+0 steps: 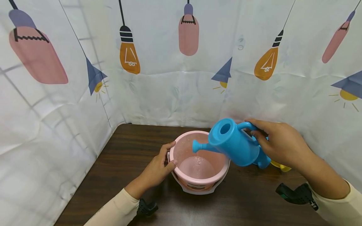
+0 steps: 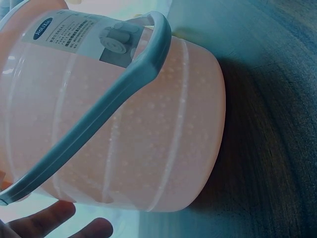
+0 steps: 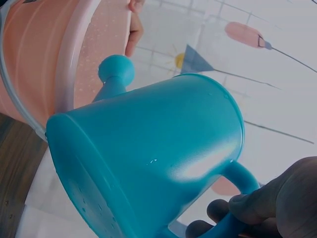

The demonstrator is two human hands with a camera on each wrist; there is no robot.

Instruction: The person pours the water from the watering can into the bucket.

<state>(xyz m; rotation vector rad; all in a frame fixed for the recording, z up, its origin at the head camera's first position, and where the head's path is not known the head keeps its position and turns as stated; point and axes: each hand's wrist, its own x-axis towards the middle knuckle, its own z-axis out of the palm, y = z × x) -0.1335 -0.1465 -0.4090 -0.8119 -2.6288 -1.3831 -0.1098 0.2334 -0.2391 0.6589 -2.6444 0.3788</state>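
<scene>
A pink bucket [image 1: 192,181] stands upright on the table, its pale bail handle [image 2: 106,106] hanging down the outside. My left hand [image 1: 156,168] holds the bucket's left rim, thumb over the edge. In the right wrist view, part of that hand shows behind the rim. With my right hand [image 1: 280,141] I grip the handle of a blue watering can [image 3: 153,144]. The can is tilted left, and its spout [image 1: 199,146] is over the bucket's opening. A thin trickle falls below the spout, rippling the shallow clear liquid [image 1: 196,169] at the bottom.
Behind the watering can, on the right, are another blue object [image 1: 263,160] and a yellow object [image 1: 282,167], both mostly hidden. The dark wooden table [image 1: 135,144] meets a white printed curtain [image 1: 169,94] at the back and left.
</scene>
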